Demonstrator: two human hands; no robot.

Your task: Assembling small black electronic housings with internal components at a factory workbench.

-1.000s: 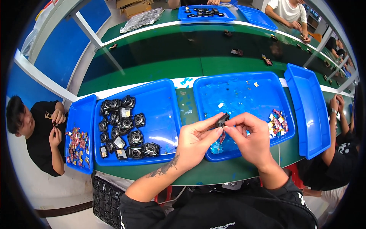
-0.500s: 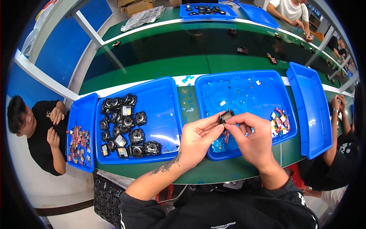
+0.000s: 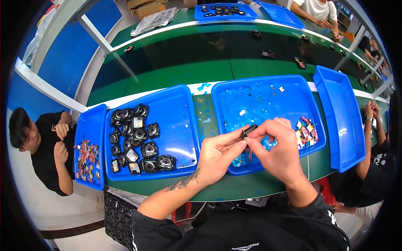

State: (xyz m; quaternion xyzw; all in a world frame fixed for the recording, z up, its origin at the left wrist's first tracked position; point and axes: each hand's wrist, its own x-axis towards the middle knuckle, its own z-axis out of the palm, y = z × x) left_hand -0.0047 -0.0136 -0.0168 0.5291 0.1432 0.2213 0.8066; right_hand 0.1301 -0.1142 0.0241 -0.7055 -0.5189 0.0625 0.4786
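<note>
Between both hands is a small black casing, seen nearly edge-on above the middle blue tray. My left hand pinches it from the left with thumb and fingertips. From the other side, my right hand grips its near end, the thumb close to the left thumb. Below the hands a thin reddish strip partly shows. Scraps of blue film litter that tray, and small pink and yellow parts are heaped at its right end. Black camera-like units with round lenses fill the left part of another blue tray.
A narrow blue tray of small colourful parts stands far left, beside a person in black. At right lies another blue tray. Beyond runs a dark green conveyor belt carrying scattered small parts. More people sit at right and across.
The black casing has been turned in my fingers, from showing its flat face to nearly edge-on. Both hands stay over the middle tray.
</note>
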